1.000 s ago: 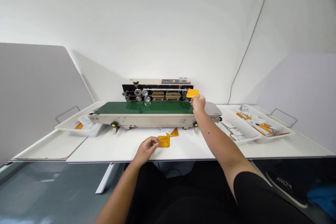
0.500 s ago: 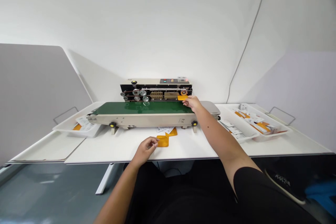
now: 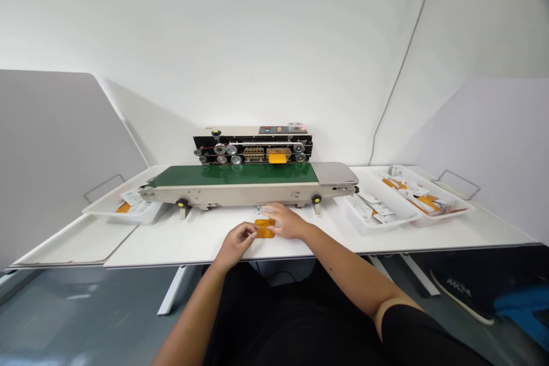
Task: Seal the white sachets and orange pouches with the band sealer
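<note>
My left hand [image 3: 238,241] pinches the left edge of a small orange pouch [image 3: 265,230] just above the white table's front part. From the right, my right hand [image 3: 288,222] reaches over this pouch with fingers stretched out and apart. Its fingertips lie over the white printed packets [image 3: 258,210] under the conveyor's front side, which they partly hide; whether they touch them I cannot tell. A second orange pouch [image 3: 277,158] sits in the band sealer [image 3: 253,146], hanging from its belts above the green conveyor belt [image 3: 231,176].
Two white bins [image 3: 388,227] on the right hold several white and orange packets. Another white bin [image 3: 148,217] with a few packets stands at the left. The conveyor's support feet and black knobs [image 3: 316,199] stick out over the table.
My right hand has let go of the pouch at the sealer and come down beside my left hand. That pouch has moved left along the sealer. My left hand stays nearly still.
</note>
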`<state>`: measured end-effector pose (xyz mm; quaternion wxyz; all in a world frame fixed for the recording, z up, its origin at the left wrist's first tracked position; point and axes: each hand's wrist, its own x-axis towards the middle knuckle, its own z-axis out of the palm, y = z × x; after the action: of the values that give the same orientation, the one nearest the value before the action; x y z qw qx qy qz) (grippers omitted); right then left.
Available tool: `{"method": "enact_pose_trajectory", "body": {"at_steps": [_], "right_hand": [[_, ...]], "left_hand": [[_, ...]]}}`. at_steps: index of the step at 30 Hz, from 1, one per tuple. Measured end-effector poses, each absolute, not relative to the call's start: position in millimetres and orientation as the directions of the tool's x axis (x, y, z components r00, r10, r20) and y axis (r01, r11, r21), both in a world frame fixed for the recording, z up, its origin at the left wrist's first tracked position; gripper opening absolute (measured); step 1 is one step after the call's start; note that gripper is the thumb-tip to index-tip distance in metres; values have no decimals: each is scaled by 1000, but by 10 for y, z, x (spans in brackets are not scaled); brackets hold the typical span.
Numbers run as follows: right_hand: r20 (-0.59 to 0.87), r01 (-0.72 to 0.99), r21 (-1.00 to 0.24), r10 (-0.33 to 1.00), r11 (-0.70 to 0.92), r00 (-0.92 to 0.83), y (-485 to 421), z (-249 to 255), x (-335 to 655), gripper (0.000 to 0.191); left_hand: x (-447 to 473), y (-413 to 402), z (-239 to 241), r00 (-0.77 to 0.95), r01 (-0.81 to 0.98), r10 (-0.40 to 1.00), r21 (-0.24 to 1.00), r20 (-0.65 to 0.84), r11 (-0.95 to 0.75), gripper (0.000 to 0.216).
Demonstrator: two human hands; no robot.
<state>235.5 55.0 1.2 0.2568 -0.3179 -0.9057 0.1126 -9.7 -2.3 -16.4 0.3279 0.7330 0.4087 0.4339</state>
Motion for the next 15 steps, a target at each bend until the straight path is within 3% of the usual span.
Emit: {"method": "enact_pose_trajectory", "body": {"at_steps": [2, 5, 10, 15], "right_hand": [[251, 612, -388, 718, 689, -649, 569, -195, 2340, 70], [167, 700, -389, 793, 598, -585, 639, -353, 2365, 72], [273, 619, -374, 720, 690, -638, 635, -376, 2383, 54], [445, 490, -501, 697, 714, -561, 576, -343, 2325, 49]], "left_hand": [[-101, -21, -163, 294, 318, 883, 833, 367, -452, 22], [-103, -16, -164, 307, 319, 878, 829, 367, -458, 22], [-84, -19, -166, 315, 327, 876, 825, 365, -461, 20], [-70, -34, -158, 309, 334, 873, 816, 377, -471, 17]]}}
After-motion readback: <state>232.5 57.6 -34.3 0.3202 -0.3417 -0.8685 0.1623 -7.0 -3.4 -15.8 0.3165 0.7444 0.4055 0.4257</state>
